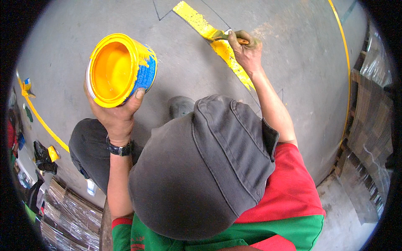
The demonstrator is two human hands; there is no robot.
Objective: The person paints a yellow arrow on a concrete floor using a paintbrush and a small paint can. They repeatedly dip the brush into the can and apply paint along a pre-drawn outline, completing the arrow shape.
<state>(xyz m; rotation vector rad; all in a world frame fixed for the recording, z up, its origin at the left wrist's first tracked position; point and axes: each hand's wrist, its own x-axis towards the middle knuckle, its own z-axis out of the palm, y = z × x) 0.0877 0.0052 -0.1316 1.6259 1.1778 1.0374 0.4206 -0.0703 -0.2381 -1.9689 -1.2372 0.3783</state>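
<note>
My left hand (114,119) is wrapped round the lower side of a paint can (145,69), blue outside and smeared with yellow. The can is tilted so that its wide mouth and the yellow paint inside show. In my right hand (250,53) is a paintbrush (220,36) with an orange-brown handle end, gripped between thumb and fingers. Its bristles lie over a yellow painted stripe (191,17) on the grey floor (176,54). Toward its near end the stripe is thin and ragged. Dark drawn lines (216,15) run along and beside it.
Yellow floor lines curve along the right (347,71) and the left (45,125). Cardboard stacks on pallets (370,104) stand at the right, with plastic-wrapped stacks (69,209) at the lower left. A black bag (43,158), a yellow container (53,153) and a small can (27,84) are at the left.
</note>
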